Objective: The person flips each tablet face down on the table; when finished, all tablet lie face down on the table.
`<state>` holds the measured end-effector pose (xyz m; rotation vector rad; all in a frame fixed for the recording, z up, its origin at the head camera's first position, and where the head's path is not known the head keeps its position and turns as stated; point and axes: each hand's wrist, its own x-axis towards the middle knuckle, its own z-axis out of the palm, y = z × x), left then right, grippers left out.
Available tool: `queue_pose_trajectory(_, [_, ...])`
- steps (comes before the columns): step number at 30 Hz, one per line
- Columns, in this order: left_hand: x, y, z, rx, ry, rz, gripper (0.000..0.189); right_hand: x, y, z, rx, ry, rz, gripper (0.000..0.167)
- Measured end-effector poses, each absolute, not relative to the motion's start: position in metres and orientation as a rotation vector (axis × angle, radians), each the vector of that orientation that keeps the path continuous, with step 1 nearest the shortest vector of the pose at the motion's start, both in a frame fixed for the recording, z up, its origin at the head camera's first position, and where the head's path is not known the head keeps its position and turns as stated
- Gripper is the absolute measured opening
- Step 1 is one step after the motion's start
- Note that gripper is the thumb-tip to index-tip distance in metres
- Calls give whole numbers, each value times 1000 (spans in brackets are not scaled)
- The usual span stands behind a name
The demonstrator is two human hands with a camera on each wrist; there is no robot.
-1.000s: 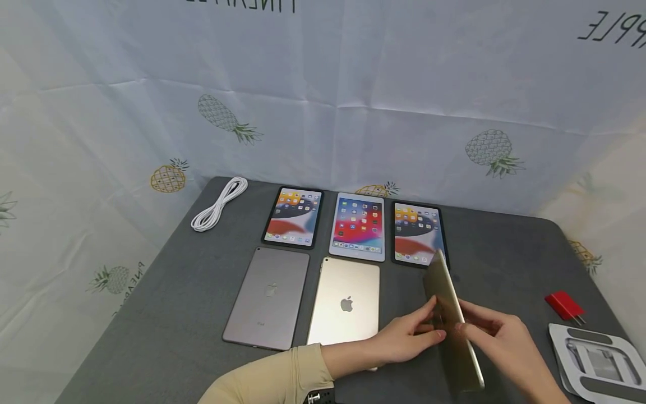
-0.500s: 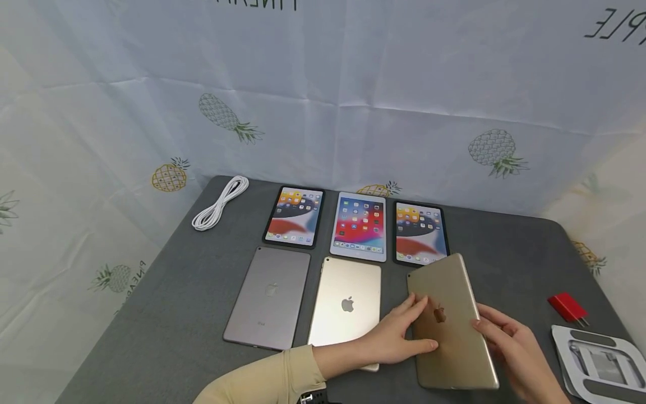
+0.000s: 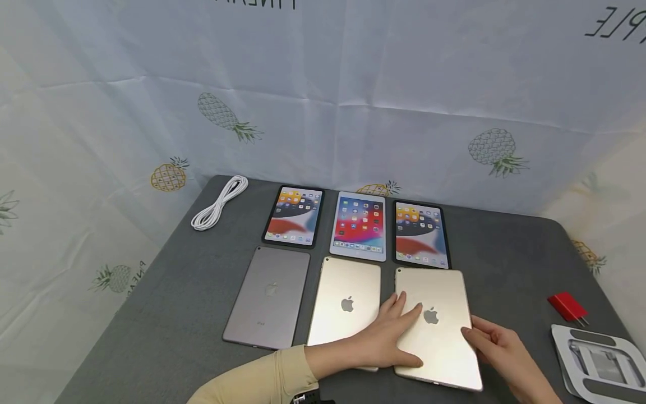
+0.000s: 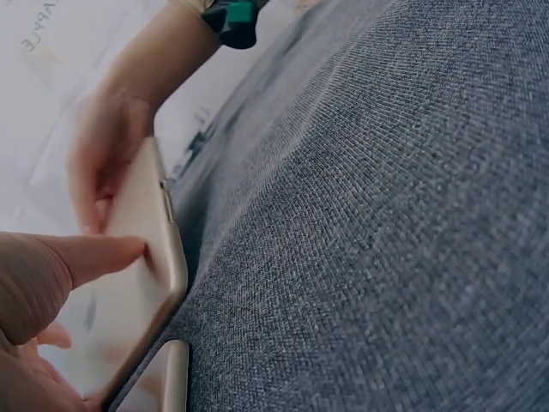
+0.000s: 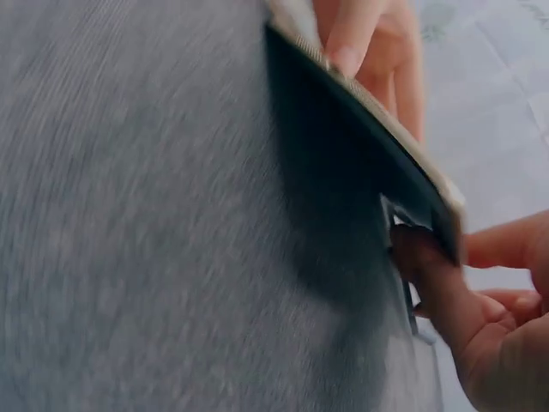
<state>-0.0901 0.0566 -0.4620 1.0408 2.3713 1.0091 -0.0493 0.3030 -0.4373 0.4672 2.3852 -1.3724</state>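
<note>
One Apple tablet (image 3: 444,348) has left hand (image 3: 387,335) spread atop, right hand (image 3: 497,349) pinching its edge.

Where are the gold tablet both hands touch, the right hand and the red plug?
Gold tablet (image 3: 441,338): head view, back panel, below the logo.
Right hand (image 3: 498,345): head view, back of the hand.
Red plug (image 3: 567,306): head view, red body, not prongs.

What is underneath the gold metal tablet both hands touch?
Beneath the raised edge of the gold metal tablet, the right wrist view shows grey woven cloth and a finger of the right hand. The tablet hides whatever lies deeper.
</note>
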Motion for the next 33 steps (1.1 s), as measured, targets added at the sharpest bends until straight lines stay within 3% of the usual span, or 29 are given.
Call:
queue_pose_trajectory(8, [-91, 54, -462, 1041, 2408, 981, 91, -51, 302, -446, 375, 2643, -977, 82])
queue_pose_trajectory(22, [-86, 53, -464, 1030, 2408, 1035, 88, -50, 298, -450, 130, 2877, -700, 67])
queue_pose_trajectory(33, [-84, 55, -467, 1060, 2432, 1042, 88, -56, 297, -446, 112, 2872, -635, 58])
